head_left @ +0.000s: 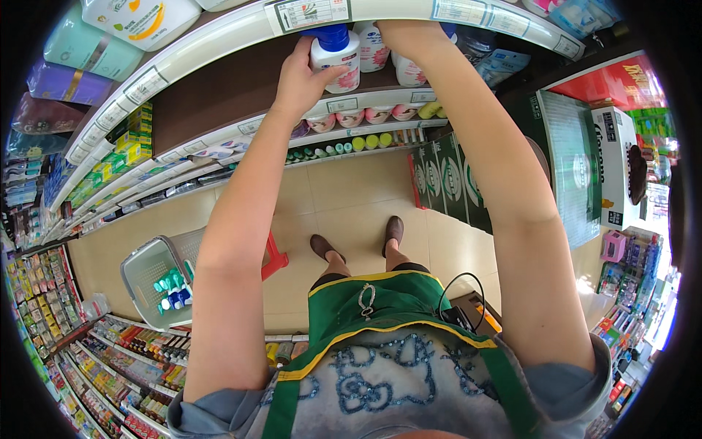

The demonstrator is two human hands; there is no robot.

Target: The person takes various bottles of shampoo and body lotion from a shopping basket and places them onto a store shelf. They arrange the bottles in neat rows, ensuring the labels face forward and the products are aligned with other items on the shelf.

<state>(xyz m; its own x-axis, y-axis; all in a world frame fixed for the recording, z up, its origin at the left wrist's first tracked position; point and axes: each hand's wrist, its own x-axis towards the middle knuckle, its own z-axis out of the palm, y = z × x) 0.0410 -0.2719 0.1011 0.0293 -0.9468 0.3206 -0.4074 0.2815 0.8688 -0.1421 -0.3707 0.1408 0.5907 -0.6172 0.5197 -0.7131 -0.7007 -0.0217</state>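
My left hand [307,77] grips a white shampoo bottle [345,71] with a blue cap and a pink flower print, at the front of a dark brown shelf [219,88]. The thumb lies across the front of the bottle. My right hand [408,35] reaches into the same shelf, its fingers hidden behind the bottles and the upper shelf edge, so its hold cannot be told. Between the hands stands another white bottle [373,49]. A further white bottle with pink print [410,72] is just under my right hand.
Above is a curved white shelf edge with price labels [384,11]. Lower shelves hold pink-lidded jars [349,117]. A grey plastic basket [131,274] with blue and teal bottles stands at the left. Green cartons [449,175] stand on the floor at the right, near stacked boxes [573,164].
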